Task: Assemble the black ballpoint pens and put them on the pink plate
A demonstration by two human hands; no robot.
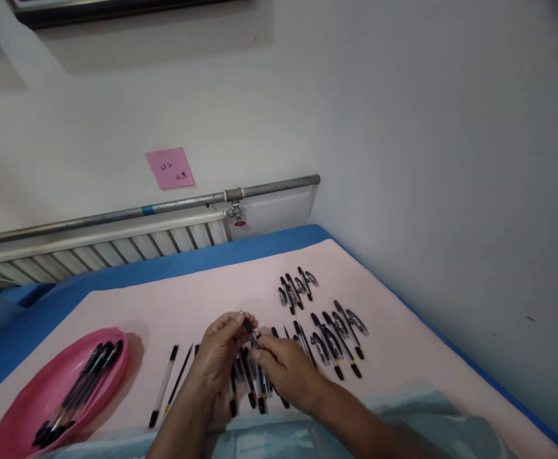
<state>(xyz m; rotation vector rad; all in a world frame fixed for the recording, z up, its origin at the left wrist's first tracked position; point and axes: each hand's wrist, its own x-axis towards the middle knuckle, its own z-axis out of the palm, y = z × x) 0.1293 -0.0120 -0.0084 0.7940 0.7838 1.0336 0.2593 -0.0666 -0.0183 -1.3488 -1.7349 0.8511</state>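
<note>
Close together over the pink cloth, both my hands are closed on one dark pen [249, 330]. My left hand [222, 344] pinches it near its upper end, where a small tip shows. With thumb and fingers, my right hand [286, 370] grips the lower part, most of which is hidden. Beneath the hands lie several black-ended pen parts [246, 376], partly covered. Left of my left hand are a clear pen barrel [163, 386] with black ends and a thin dark refill [179, 377]. To the right, clear pen caps [320, 348] lie among black pen parts [350, 328].
A pink oval basin [14, 417] at the left holds several assembled-looking pens [81, 392]. Farther back is a small group of pen parts and caps [300, 285]. Behind the blue table edge [279, 240] stand a radiator [130, 245] and pipe [183, 203]; a wall [451, 191] borders the right.
</note>
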